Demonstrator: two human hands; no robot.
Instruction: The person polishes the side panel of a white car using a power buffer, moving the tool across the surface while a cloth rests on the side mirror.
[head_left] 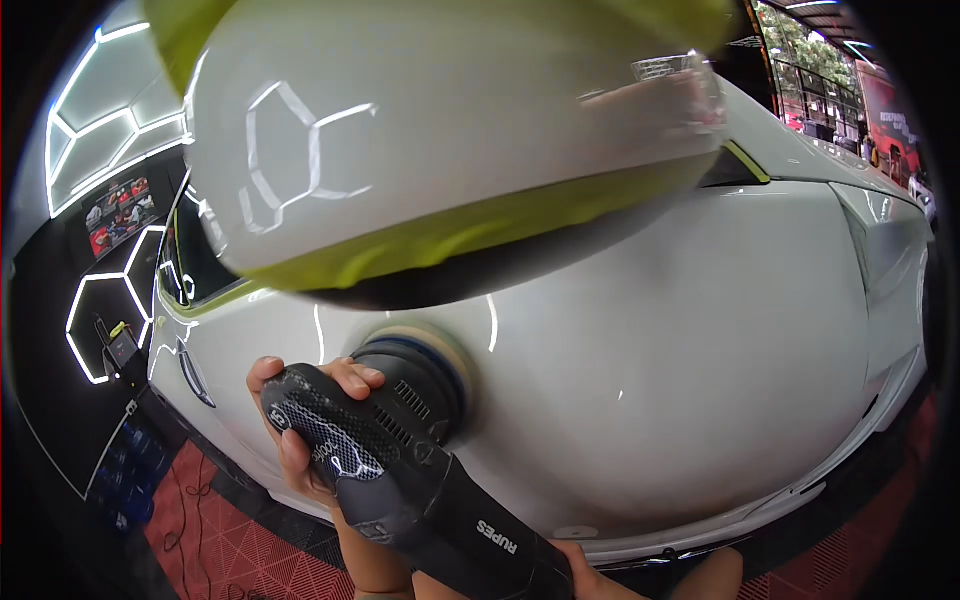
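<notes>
A black polisher (470, 520) marked RUPES slants across the lower middle of the head view. My left hand (292, 445) is closed round its front housing, fingers curled over the top. At the bottom edge, my right hand (582, 572) grips the rear of the body; most of its fingers are hidden. The round polishing pad (452, 355), pale at the rim and blurred, lies against the white car door (660, 380). Just above the pad, the large side mirror (450, 120) juts toward me, with yellow-green masking tape (430, 245) along its lower edge.
Red floor tiles (260, 540) run below the car, with a dark cable (185, 510) at left. A door handle (195, 375) is further left. Hexagonal lights (110, 300) glow on the dark wall beside a small cart (122, 345).
</notes>
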